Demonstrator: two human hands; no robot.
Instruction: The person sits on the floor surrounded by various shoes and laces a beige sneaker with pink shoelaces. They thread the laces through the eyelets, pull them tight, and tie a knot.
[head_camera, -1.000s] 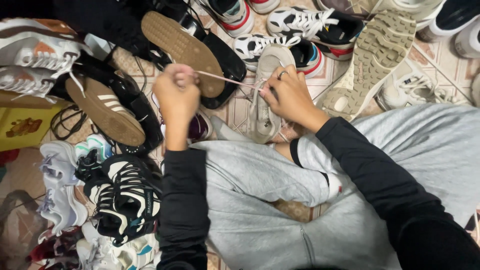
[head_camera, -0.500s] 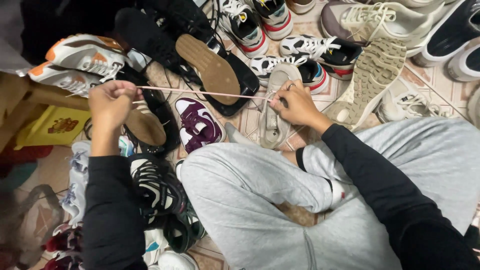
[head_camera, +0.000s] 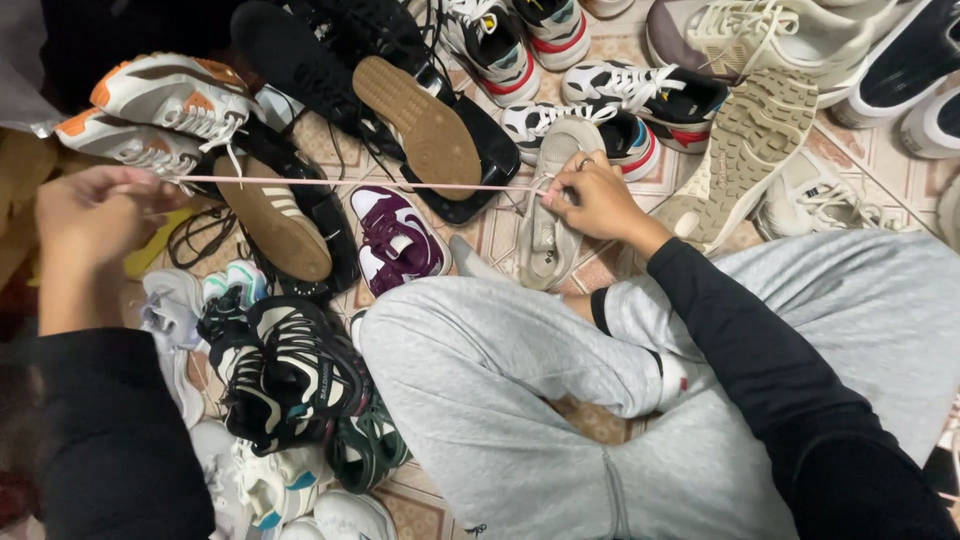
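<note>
Tiled floor (head_camera: 905, 175), pinkish-beige squares, and it's basically buried in sneakers all around the person's crossed legs in grey sweatpants (head_camera: 520, 400). Near left there's a heap of black-and-white trainers (head_camera: 285, 370); further out a tan gum sole (head_camera: 418, 125) faces up, with a purple-and-white shoe (head_camera: 395, 240) just in front of the knee.

The pale pink lace (head_camera: 360, 183) runs taut, nearly dead level from left to right (long axis straight across the scene). Left hand (head_camera: 90, 215) has its fingers pinched shut on the lace's left end. Right hand (head_camera: 595, 195) is curled closed on the other end, right where it meets the beige sneaker (head_camera: 545, 235), which lies lengthwise with its toe pointing away from the person.
</note>
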